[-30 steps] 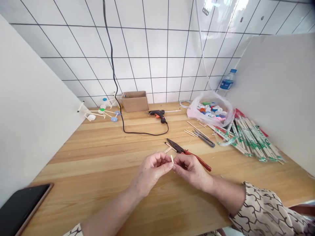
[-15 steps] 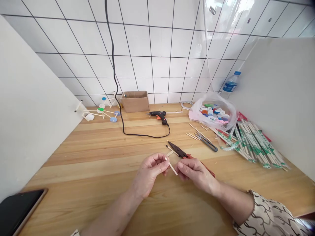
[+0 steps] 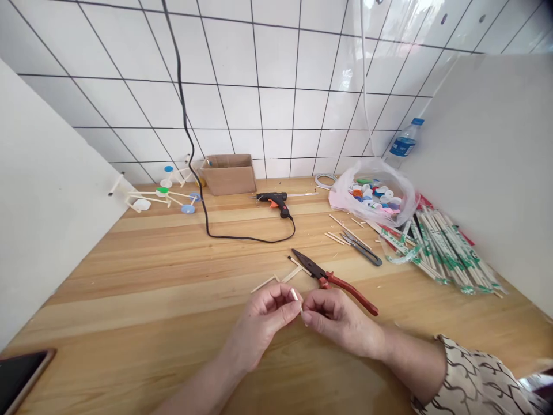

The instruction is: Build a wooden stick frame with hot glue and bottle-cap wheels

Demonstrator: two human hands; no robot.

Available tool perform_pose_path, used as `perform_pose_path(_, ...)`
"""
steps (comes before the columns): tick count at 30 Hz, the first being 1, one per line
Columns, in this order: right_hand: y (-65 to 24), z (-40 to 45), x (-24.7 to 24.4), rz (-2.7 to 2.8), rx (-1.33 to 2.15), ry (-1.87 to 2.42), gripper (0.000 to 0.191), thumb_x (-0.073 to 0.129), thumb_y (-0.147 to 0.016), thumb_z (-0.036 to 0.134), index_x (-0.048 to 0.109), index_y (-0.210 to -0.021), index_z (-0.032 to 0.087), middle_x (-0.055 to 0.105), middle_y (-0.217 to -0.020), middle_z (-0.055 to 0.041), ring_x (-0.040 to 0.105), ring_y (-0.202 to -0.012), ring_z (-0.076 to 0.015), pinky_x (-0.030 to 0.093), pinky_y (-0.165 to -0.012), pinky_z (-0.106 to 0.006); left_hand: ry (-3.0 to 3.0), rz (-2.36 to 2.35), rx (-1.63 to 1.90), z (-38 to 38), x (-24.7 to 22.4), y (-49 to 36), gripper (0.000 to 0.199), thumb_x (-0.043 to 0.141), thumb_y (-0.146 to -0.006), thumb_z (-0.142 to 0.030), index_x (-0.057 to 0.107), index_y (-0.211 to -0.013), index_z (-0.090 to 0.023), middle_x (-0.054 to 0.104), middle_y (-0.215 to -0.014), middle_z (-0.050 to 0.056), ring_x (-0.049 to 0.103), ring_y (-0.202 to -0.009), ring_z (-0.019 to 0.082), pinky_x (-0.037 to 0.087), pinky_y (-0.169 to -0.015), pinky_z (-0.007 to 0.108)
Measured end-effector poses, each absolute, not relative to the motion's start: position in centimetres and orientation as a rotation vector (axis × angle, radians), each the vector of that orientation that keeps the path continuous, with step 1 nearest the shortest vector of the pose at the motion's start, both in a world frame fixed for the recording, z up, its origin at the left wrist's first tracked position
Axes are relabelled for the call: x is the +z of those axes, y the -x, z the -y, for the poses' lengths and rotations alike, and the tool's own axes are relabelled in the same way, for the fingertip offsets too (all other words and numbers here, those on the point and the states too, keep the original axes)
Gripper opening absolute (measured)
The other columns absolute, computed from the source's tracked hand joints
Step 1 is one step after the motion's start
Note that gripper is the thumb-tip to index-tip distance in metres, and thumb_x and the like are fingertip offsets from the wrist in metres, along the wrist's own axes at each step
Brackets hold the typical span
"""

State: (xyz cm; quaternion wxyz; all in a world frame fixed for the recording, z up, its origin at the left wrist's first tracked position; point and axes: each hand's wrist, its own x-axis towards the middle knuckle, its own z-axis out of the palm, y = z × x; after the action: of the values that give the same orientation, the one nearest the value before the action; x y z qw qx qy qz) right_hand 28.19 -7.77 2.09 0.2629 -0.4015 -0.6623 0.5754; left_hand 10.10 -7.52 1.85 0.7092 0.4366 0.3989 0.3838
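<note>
Head view: a short wooden stick [image 3: 294, 294] is held at the fingertips.
Judging by the pose, the step in hand is fine handling of this small piece, above the near part of the wooden tabletop [image 3: 151, 276]. The left hand [image 3: 259, 323] pinches it between thumb and fingers, its pale upper end showing; the right hand [image 3: 348, 328] has curled fingers and its thumb close by the lower end, but whether they grip it I cannot tell. Needle-nose pliers [image 3: 311, 266] lie just beyond, the hot glue gun [image 3: 276, 199] farther back. Any next move seems to call for a light, steady pinch and careful alignment.
</note>
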Motion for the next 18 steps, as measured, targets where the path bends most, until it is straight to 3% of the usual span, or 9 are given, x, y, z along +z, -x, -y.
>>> perform_pose_path(6,-28.0,7.9,3.0,1.964,1.3,1.083,0.023,0.05,-0.088,0.031,0.052,-0.07,0.017,0.043,-0.058,0.0042,0.036,-0.052,-0.0089,0.029,-0.048,-0.021,-0.985,-0.876,0.85,7.7,2.0,-10.2,0.02,0.068,-0.078,-0.033,0.06,-0.07,-0.017,0.054,-0.067,-0.003,0.045,-0.067,0.012,0.037,-0.066,0.022)
perform_pose_path(11,-28.7,7.5,3.8,2.192,0.863,1.051,0.018,0.05,-0.087,0.022,0.054,-0.07,0.017,0.052,-0.061,0.0008,0.045,-0.056,-0.0106,0.036,-0.055,-0.022,-0.961,-0.857,0.883,7.7,2.5,-10.1,0.023,0.064,-0.082,-0.038,0.058,-0.072,-0.017,0.061,-0.071,0.0,0.051,-0.07,0.013,0.039,-0.07,0.024)
perform_pose_path(18,-29.3,7.0,3.5,2.212,0.644,1.115,0.016,0.052,-0.086,0.019,0.054,-0.07,0.018,0.053,-0.06,0.0005,0.046,-0.055,-0.0111,0.036,-0.054,-0.022,-0.922,-0.83,0.886,7.6,2.3,-10.2,0.026,0.066,-0.08,-0.041,0.057,-0.074,-0.017,0.058,-0.066,-0.001,0.048,-0.063,0.012,0.039,-0.063,0.024)
